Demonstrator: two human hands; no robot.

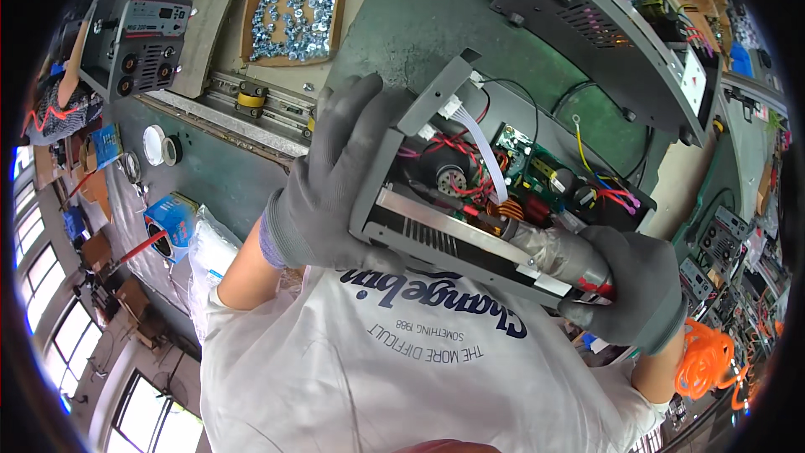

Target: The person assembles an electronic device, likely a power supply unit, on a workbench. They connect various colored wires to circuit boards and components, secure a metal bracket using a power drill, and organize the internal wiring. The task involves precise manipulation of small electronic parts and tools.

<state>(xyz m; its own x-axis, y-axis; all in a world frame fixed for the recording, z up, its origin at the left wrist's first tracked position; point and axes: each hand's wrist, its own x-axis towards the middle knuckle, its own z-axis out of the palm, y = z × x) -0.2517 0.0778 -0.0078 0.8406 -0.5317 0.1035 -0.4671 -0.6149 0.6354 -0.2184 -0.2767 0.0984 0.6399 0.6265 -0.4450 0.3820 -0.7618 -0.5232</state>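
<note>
An open grey metal machine chassis is tilted in front of my chest, with a green circuit board, red wires and a white ribbon cable inside. My left hand, in a grey glove, grips its left end, with fingers along the outer panel and thumb at the lower edge. My right hand, gloved too, is wrapped round a grey, tape-covered power screwdriver with a red part. The tool lies along the chassis's near side and points left into it; where its tip meets the inside is unclear.
A second grey machine stands at the far right of the green bench. Beyond my left hand are a cardboard tray of screws and a metal rail. A blue box sits at left; an orange coiled hose hangs at right.
</note>
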